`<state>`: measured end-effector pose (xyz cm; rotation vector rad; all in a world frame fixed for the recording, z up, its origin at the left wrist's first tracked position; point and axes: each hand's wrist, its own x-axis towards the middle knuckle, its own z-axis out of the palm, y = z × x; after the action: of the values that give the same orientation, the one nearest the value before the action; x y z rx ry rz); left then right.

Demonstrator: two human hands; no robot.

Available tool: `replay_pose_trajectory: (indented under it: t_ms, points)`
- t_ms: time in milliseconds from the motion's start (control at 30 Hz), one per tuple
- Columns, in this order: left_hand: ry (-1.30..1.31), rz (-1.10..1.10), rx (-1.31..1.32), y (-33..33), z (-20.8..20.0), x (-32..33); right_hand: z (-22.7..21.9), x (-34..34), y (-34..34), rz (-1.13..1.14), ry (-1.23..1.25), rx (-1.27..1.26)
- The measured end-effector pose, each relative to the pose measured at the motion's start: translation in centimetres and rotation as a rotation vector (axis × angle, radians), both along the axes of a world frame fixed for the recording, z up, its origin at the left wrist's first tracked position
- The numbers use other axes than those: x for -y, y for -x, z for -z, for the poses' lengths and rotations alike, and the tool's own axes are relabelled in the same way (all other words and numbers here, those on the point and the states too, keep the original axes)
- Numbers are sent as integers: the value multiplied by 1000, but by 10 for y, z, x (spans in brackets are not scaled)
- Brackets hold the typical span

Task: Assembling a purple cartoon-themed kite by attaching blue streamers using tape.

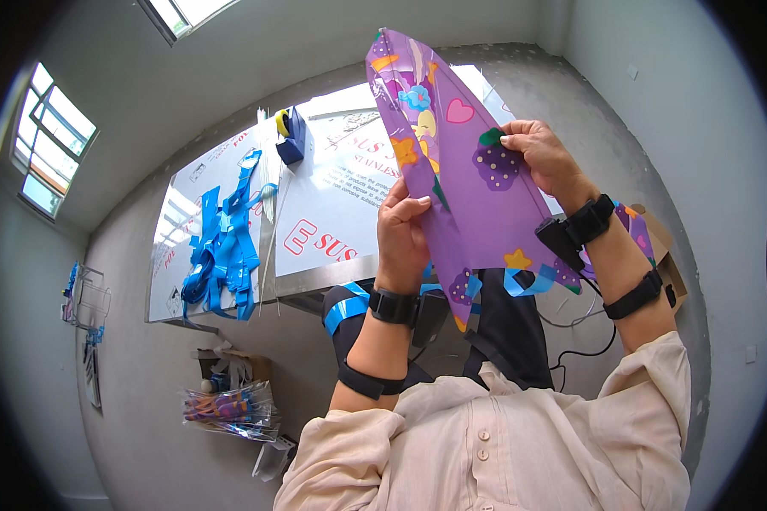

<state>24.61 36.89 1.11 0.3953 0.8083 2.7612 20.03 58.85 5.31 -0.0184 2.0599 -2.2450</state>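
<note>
A glossy purple sheet (469, 192), long and tapering, is held up in front of me between both hands. It is printed with dotted berries, orange stars and a pink heart. My left hand (402, 238) pinches its left edge, thumb across the front. On the right edge, my right hand (544, 157) grips beside a printed berry, with thumb and finger pressed together. A strip of blue tape (528, 281) hangs by the sheet's lower end, near my lap. Whether the tape is stuck to the sheet, I cannot tell.
A metal-edged table (332, 213) stands ahead, with a pile of blue tape strips (226, 247) and a blue tape dispenser (291, 136). Clear-wrapped purple and orange packs (230, 404) lie low at the left by a box. A cardboard box (663, 255) is at the right, near black cables (605, 341).
</note>
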Motion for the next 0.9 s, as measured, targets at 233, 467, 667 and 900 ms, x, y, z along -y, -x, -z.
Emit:
replay_pose_trajectory:
  t_ms: [233, 467, 667, 900]
  points:
    - [50, -26, 3, -3, -2, -4, 3, -1, 1, -10, -6, -14]
    - [86, -2, -19, -1, 4, -4, -3, 13, -8, 2, 57, -9]
    - [-50, 63, 66, -2, 10, 0, 1, 5, -2, -30, 202, 100]
    - [-48, 32, 68, 0, 7, 5, -1, 13, -3, -2, 260, 156]
